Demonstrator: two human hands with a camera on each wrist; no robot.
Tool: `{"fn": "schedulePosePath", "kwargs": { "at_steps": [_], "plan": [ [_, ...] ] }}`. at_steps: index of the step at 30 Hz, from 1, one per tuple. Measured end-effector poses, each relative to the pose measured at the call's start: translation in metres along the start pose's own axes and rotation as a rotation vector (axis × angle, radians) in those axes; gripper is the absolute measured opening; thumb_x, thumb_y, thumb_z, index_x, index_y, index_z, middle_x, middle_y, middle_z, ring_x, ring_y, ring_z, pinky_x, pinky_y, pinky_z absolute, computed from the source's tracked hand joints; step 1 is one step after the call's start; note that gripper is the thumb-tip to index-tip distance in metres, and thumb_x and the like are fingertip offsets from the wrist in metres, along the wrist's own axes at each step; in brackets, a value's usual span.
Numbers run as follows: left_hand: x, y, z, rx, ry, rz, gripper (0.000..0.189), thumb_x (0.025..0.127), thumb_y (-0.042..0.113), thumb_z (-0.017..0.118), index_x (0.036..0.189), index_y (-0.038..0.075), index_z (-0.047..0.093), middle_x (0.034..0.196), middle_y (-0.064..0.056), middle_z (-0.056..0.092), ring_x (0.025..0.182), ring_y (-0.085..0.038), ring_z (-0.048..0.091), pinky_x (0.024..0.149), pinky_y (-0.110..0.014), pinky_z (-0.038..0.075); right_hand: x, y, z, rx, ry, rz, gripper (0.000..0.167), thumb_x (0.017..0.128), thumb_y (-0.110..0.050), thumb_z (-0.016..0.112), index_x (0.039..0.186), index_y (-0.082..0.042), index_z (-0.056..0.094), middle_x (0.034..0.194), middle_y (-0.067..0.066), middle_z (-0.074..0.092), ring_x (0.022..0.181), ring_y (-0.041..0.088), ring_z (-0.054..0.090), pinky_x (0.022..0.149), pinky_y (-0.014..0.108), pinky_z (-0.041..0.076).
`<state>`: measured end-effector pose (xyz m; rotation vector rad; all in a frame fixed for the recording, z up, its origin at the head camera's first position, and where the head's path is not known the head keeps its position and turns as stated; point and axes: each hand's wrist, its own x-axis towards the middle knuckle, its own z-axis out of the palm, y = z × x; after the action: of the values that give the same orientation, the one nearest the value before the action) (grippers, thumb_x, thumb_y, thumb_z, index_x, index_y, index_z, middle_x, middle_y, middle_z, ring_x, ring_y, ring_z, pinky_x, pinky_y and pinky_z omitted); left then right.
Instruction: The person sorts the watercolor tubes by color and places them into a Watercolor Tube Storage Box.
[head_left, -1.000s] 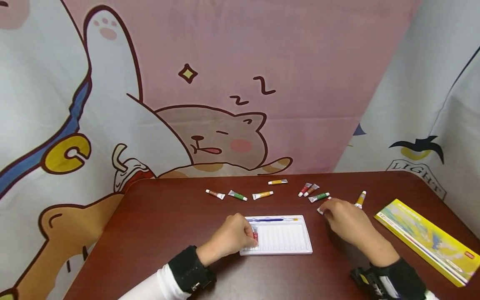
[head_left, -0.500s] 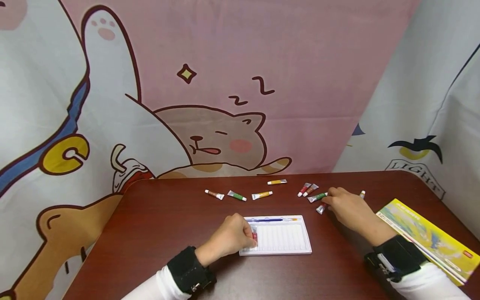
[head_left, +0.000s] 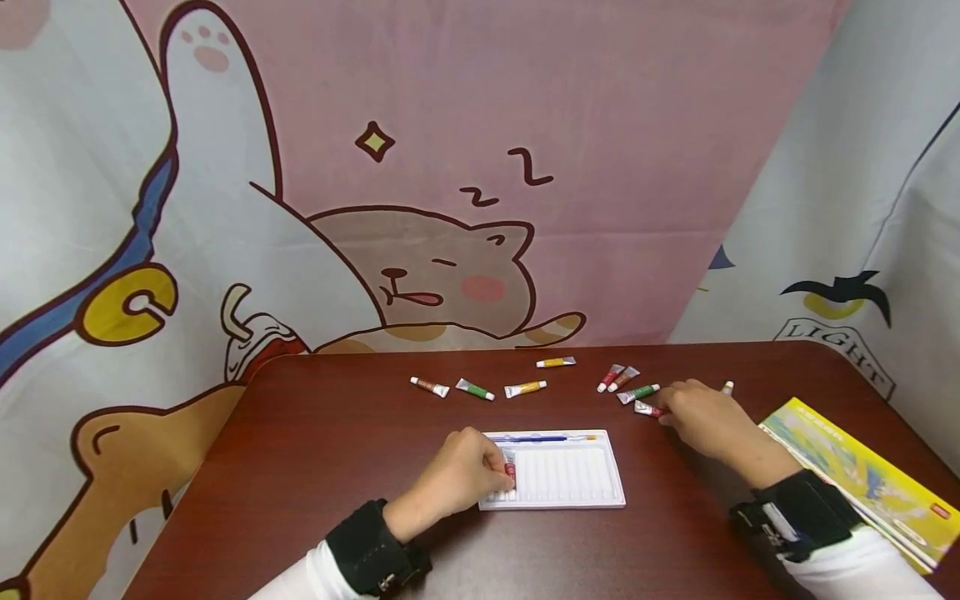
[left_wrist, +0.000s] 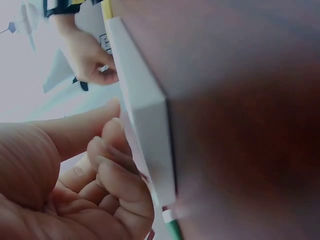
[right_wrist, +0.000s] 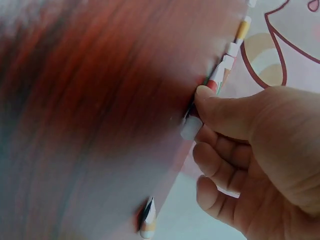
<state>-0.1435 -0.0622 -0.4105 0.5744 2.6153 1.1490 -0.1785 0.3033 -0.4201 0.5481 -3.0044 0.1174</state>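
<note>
My left hand is at the left end of the white plastic tray, its fingertips pinching a red paint tube that lies in a slot. In the left wrist view the curled fingers hide most of what they hold. Over on the right, my right hand pinches another red paint tube low on the table. The right wrist view shows the thumb on this tube, whose white cap sticks out below. A blue paintbrush lies along the tray's far edge.
Brown, green and yellow paint tubes lie behind the tray. Near my right hand are red, brown and green tubes. A white-capped tube shows behind that hand. The yellow box lies at right.
My right hand has moved slightly back on the table, and the red tube at its fingers has turned to point more sideways. The left hand has stayed at the tray.
</note>
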Motion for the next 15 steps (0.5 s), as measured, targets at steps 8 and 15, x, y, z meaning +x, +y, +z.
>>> {"fn": "schedulePosePath", "kwargs": {
  "at_steps": [8, 15],
  "plan": [
    [0.006, 0.004, -0.027, -0.050, 0.110, 0.032, 0.011, 0.090, 0.006, 0.078, 0.080, 0.010, 0.076, 0.063, 0.007, 0.058, 0.058, -0.008, 0.047, 0.053, -0.025, 0.038, -0.006, -0.009, -0.016, 0.201, 0.079, 0.114, 0.016, 0.091, -0.010, 0.081, 0.100, -0.003, 0.070, 0.088, 0.005, 0.067, 0.082, 0.026, 0.059, 0.070, 0.046, 0.051],
    [0.006, 0.014, -0.029, -0.223, 0.186, 0.054, 0.017, 0.096, 0.010, 0.075, 0.110, 0.000, 0.076, 0.085, -0.001, 0.071, 0.074, -0.012, 0.060, 0.065, -0.028, 0.049, -0.012, -0.053, -0.027, 0.415, 0.263, 0.091, 0.017, 0.090, -0.009, 0.082, 0.104, -0.006, 0.072, 0.093, 0.003, 0.069, 0.077, 0.017, 0.055, 0.063, 0.033, 0.047]
  ]
}}
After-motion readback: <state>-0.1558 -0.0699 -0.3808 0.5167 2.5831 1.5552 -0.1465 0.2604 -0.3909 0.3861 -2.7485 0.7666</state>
